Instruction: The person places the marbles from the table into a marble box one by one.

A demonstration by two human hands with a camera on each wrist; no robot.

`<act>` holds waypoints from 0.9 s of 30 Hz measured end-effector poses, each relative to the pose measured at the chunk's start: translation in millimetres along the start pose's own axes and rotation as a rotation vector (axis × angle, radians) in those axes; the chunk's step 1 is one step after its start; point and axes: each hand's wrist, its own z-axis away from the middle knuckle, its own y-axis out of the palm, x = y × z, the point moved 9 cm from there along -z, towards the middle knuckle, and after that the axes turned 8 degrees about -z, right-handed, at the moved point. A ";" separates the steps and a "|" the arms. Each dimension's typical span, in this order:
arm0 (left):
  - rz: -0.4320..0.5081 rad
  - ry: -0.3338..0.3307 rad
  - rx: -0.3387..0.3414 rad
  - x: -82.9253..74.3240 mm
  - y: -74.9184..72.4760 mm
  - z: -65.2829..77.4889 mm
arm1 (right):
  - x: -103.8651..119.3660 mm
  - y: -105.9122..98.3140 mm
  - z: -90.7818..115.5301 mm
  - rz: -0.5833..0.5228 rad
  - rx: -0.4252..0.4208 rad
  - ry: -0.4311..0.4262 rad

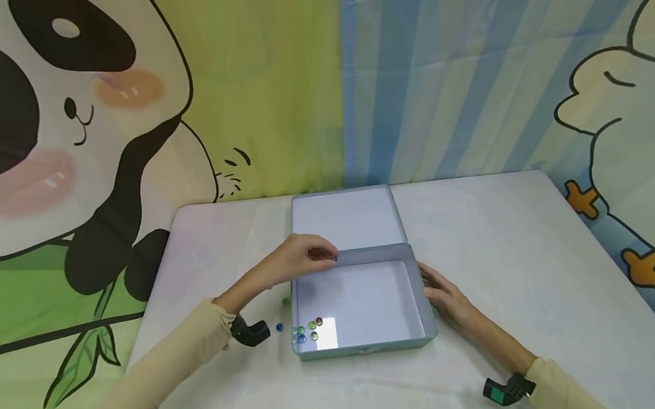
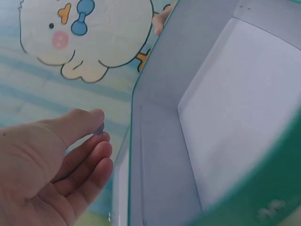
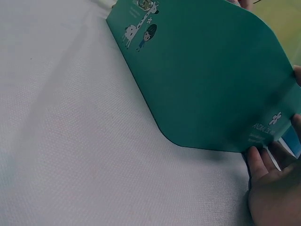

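A small dark marble (image 2: 99,128) is pinched between the thumb and fingertips of my left hand (image 1: 307,257), at the far left part of the open tin box (image 1: 368,349). Inside the box, several glass marbles (image 1: 312,325) lie together in the near left corner. My right hand (image 1: 449,296) rests against the box's right wall with its fingers extended. The right wrist view shows its fingertips touching the green printed side (image 3: 207,80). The hinged lid (image 1: 343,219) lies folded back behind the box.
Left of the box, a blue marble (image 1: 279,327) and a green marble (image 1: 286,301) lie on the white tablecloth (image 1: 480,231). Printed curtains (image 1: 272,93) hang behind and beside the table. Each wrist wears a black camera.
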 end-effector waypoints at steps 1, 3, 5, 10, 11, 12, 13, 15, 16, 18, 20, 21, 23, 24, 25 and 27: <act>-0.012 0.021 0.012 -4.9 3.0 -6.2 | -0.2 0.2 -0.4 0.002 -0.002 0.001; -0.036 0.061 0.030 -13.0 8.9 -17.9 | -0.9 0.6 -1.4 0.000 -0.002 0.001; -0.051 0.089 0.053 -19.9 15.5 -28.5 | -1.1 1.5 -2.1 -0.003 0.003 0.002; -0.074 0.115 0.134 -31.7 34.9 -50.7 | -0.2 2.8 -4.0 -0.009 0.013 -0.004; -0.080 0.115 0.149 -33.4 39.0 -54.4 | 0.0 2.7 -4.5 -0.009 0.013 -0.006; -0.085 0.115 0.162 -34.9 43.3 -58.1 | 0.1 2.6 -4.9 -0.012 0.013 -0.007; -0.088 0.115 0.178 -36.4 47.9 -61.4 | 0.1 2.3 -5.2 -0.014 0.011 -0.008; -0.098 0.112 0.214 -37.8 58.9 -67.5 | -0.1 1.7 -5.2 -0.021 0.008 -0.007; -0.111 0.110 0.234 -37.6 65.1 -70.1 | -0.3 1.5 -4.9 -0.019 0.005 -0.004; -0.140 0.111 0.271 -36.9 78.3 -74.6 | -1.0 0.7 -4.1 -0.014 -0.001 0.002; -0.169 0.111 0.306 -35.3 91.3 -78.5 | -1.4 -0.1 -3.1 -0.006 -0.008 0.005; -0.189 0.116 0.317 -34.3 97.6 -80.5 | -1.5 -0.6 -2.6 -0.005 -0.011 0.005; -0.207 0.119 0.339 -33.0 108.2 -83.5 | -1.7 -0.9 -1.7 -0.009 -0.010 0.002; -0.212 0.120 0.349 -32.4 112.8 -84.8 | -1.9 -0.9 -1.2 -0.012 -0.007 0.001; -0.218 0.122 0.358 -31.6 117.3 -86.0 | -1.9 -1.0 -0.9 -0.018 -0.006 -0.001; -0.232 0.130 0.369 -30.4 125.0 -87.6 | -2.5 -1.2 -0.6 -0.025 -0.002 -0.003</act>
